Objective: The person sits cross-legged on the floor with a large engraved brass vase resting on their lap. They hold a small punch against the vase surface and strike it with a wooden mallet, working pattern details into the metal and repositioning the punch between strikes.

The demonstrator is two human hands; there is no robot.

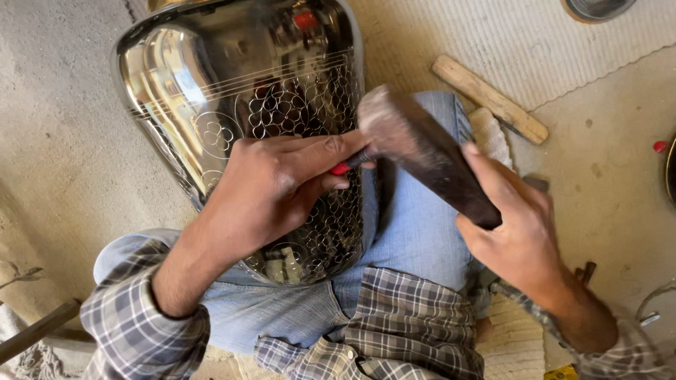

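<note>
resting across the person's denim-clad lap, a shiny metal vessel (pixel 211 91) shows a punched scale pattern. the left hand (pixel 271 186) pinches a red-tipped punch (pixel 350 165) against its surface. the right hand (pixel 517 225) grips a dark wooden mallet (pixel 422 151), its head just above the punch. a wooden stick (pixel 489 98) lies on the floor beyond.
</note>
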